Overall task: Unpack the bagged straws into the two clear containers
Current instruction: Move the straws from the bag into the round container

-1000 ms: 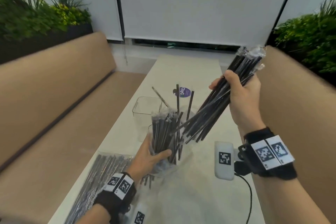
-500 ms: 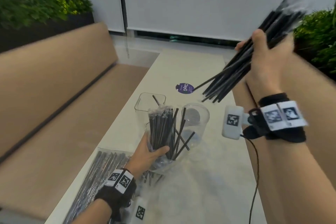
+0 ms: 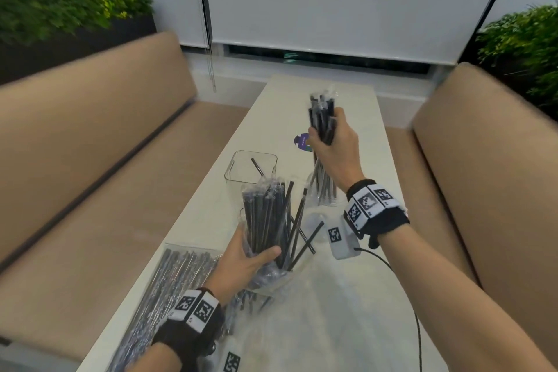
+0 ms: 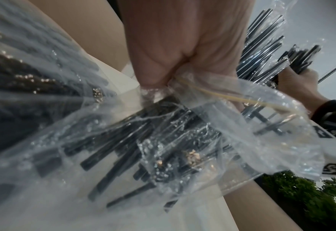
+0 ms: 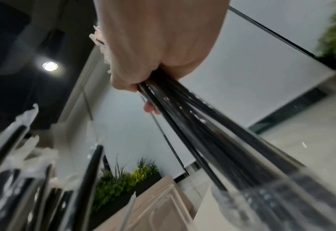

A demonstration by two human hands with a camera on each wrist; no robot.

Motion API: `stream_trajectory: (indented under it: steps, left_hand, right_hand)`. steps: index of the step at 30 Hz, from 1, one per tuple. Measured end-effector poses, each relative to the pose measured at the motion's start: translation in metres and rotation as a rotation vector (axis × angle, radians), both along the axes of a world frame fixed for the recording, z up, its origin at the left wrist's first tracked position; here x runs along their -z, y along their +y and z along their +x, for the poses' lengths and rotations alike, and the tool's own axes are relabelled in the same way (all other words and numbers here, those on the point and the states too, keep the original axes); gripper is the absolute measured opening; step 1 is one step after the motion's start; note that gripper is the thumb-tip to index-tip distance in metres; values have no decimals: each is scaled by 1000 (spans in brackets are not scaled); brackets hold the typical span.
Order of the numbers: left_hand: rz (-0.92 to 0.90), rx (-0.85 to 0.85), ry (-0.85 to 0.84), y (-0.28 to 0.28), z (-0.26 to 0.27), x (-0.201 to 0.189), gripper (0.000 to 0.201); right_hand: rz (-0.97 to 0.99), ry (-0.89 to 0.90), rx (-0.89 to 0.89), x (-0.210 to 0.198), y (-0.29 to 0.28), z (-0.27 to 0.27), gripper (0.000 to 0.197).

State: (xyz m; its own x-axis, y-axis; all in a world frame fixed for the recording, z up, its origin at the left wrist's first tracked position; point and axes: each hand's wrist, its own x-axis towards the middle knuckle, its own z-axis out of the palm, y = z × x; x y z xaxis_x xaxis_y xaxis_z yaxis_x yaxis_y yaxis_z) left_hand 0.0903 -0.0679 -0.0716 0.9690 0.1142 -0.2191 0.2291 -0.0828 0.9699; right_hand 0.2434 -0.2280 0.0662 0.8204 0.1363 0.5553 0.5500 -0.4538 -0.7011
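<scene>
Both hands hold black straws over the white table (image 3: 347, 311).
Right hand (image 3: 335, 151) grips a straw bundle (image 3: 322, 121) standing in the round clear container (image 3: 324, 196); left hand (image 3: 244, 260) clutches bagged straws (image 3: 265, 220) beside it.

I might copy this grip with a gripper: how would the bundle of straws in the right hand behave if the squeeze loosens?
The bundle of straws is thin, smooth rods in glossy wrappers, so it would probably slip down through the right hand. Their lower ends already splay apart, so they would likely scatter. They look light and fairly stiff.

Tan benches (image 3: 90, 160) — green plants (image 3: 60, 6), purple sticker (image 3: 302, 142) on white table (image 3: 347, 311)
</scene>
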Motion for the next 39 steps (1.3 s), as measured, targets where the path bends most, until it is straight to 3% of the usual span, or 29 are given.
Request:
stream_trajectory:
  steps: [2, 4, 8, 10, 11, 13, 15, 17, 20, 22, 25, 29, 31, 39]
  left_hand:
    - [7, -4, 6, 2, 1, 4, 117]
    - [-11, 0, -4, 1, 0, 3, 112]
    - [-21, -14, 15, 1, 1, 6, 116]
    - [17, -38, 20, 2, 2, 9, 120]
    - [19, -42, 7, 3, 3, 11, 122]
    - [3, -45, -7, 5, 3, 12, 124]
    - [-7, -20, 0, 9, 2, 14, 124]
    - [-17, 34, 9, 11, 0, 10, 122]
    - [21, 117, -6, 11, -6, 1, 115]
    - [39, 148, -10, 10, -10, -7, 108]
    - [59, 162, 12, 11, -13, -11, 116]
    - [30, 132, 5, 10, -17, -17, 108]
    - [21, 118, -2, 9, -20, -20, 101]
    - [-8, -16, 72, 7, -22, -15, 127]
  right_hand:
    - [165, 109, 55, 7, -3, 1, 26]
    - [261, 249, 118, 17, -12, 2, 36]
    - [26, 534, 107, 27, -40, -2, 76]
    - [-61, 481, 144, 19, -57, -12, 88]
    - [-35, 397, 191, 15, -64, -20, 84]
    - [103, 242, 261, 6, -69, -45, 55]
    - [204, 281, 151, 3, -60, -64, 26]
    - [132, 511, -56, 10, -42, -73, 21]
    - [12, 897, -261, 25, -17, -69, 34]
    - [97, 1106, -364, 33, -7, -65, 28]
    - [252, 1264, -430, 41, -5, -62, 22]
    - [317, 1199, -465, 39, -10, -61, 11]
    - [376, 1111, -410, 38, -14, -63, 21]
    - [959, 793, -366, 43, -37, -74, 19]
